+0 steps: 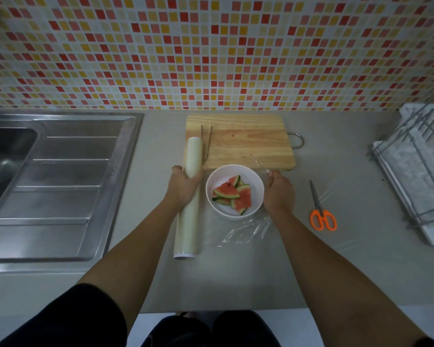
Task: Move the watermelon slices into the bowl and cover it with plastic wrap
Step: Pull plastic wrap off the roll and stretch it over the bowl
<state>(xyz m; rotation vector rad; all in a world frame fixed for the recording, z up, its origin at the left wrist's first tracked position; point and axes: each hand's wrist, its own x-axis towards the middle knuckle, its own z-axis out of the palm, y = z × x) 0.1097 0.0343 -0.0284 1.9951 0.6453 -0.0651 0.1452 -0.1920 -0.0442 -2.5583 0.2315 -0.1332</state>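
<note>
**Left hand [183, 186] and right hand [277, 191] mid-stretch: slack is the danger**

Left hand is curled tight round the roll [189, 199], which lies just left of the bowl [251, 174]. Right hand, just right of the bowl, pinches the free edge of the wrap [246, 229] between thumb and fingertips. The slices [232, 194] all sit inside the bowl, so only the covering seems left to do.

The film is clear, and I cannot tell whether it lies over the rim or hangs beside it. On the near side of the bowl it is bunched and wrinkled against the tabletop [336, 151].

Likely troubles, as I judge them:

- That bunched part may cling to itself, and a folded sheet would not seal the rim.
- The right hand holds only 1 far corner, so the sheet could go on skewed and leave the near rim bare.
- A hard pull could tear the thin edge out of the pinch.
- The bowl looks light, and film dragging on its rim could slide or tip it and spill slices.
- Cutting needs a free hand. The scissors [322, 211] lie well right of the bowl, and with both hands busy, letting go would drop the tension.
- The board [239, 141], with tongs [206, 141] on it, sits just beyond the bowl, and the far edge of the film could catch there.
</note>
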